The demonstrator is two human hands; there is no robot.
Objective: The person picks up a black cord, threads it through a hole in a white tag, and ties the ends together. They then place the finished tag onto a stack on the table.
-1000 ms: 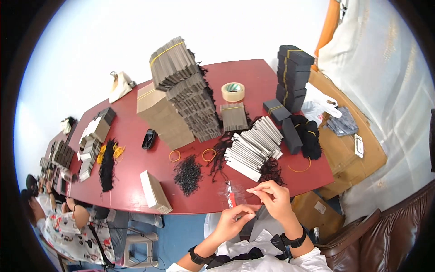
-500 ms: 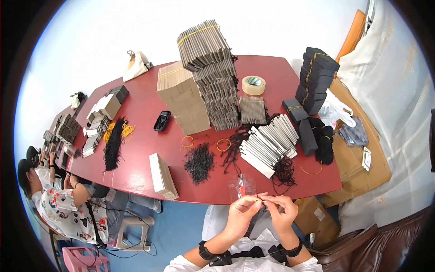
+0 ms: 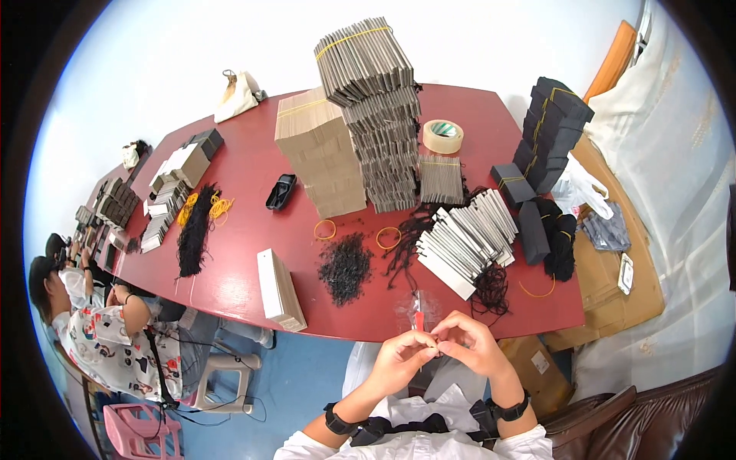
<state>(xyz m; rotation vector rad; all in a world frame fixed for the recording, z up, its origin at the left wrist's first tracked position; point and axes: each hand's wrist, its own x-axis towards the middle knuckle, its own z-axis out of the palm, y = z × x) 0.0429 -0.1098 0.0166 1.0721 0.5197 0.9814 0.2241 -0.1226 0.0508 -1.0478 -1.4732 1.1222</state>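
Observation:
My left hand (image 3: 400,359) and my right hand (image 3: 471,345) meet at the table's front edge. Both are closed in a pinch, fingertips almost touching, on a thin black cord (image 3: 438,346); most of it is hidden by the fingers. Just beyond them lies a red-handled tool (image 3: 418,320) on a scrap of clear plastic. A fanned row of white and grey card pieces (image 3: 469,239) lies to the right beyond my hands, with loose black cords (image 3: 491,290) at its near end. A heap of short black clippings (image 3: 345,268) is to the left.
Tall bundled card stacks (image 3: 379,115) rise mid-table beside brown card stacks (image 3: 320,161). A tape roll (image 3: 443,136), black box stacks (image 3: 553,130) and a black cord bundle (image 3: 563,245) stand right. A white card block (image 3: 280,291) sits front left. Another person (image 3: 115,345) sits left.
The view has shifted slightly. My right hand has turned and its fingers have arched over the left fingertips; less of the dark cord shows between them.

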